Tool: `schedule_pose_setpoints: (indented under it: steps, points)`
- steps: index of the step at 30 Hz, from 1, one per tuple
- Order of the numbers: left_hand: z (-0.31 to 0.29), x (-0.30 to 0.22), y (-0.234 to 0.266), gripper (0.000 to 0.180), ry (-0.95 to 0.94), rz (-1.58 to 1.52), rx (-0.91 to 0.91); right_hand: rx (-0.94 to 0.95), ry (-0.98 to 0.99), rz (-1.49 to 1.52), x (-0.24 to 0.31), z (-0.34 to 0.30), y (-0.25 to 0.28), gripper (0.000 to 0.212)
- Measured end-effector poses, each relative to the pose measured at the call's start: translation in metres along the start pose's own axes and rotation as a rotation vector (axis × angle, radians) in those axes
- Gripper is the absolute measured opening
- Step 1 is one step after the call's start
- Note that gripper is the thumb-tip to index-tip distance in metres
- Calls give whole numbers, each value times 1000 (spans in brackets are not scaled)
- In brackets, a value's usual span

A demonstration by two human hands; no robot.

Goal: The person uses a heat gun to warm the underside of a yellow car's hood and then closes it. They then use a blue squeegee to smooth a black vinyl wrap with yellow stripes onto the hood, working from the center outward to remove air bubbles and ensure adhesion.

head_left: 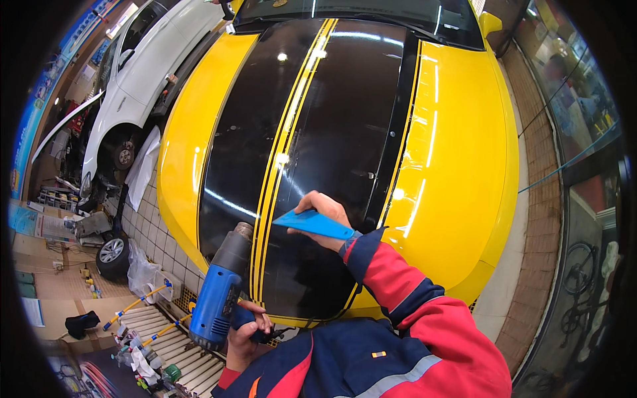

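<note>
My left hand is closed round the handle of a blue heat gun, whose dark nozzle tips up toward the car. Pinched in my right hand is a flat blue squeegee, held over the bonnet. The bonnet is yellow with a wide glossy black band. Thin yellow stripes run lengthwise through the black. Whether the squeegee touches the surface I cannot tell.
At the left stands a white car with its front wheel off. A loose wheel lies near a clear plastic bag. Bottles and small items stand low at the left. Glass panels line the right side.
</note>
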State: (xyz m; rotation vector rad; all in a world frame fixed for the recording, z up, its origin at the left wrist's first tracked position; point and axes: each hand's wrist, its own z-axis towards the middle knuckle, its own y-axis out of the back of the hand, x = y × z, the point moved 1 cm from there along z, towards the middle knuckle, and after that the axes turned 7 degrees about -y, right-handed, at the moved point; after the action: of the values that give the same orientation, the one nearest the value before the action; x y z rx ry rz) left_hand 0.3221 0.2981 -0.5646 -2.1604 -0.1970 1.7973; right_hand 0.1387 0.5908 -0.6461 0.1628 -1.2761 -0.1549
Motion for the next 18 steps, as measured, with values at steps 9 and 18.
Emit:
schedule_pose_setpoints:
  steps: [9,18]
  points:
    - [20,4,-3,42,-3,-6,9,-374,-128,444,-46,34,-52,39]
    - [37,6,-7,46,31,25,-13,-500,-347,440,-62,53,-73,28]
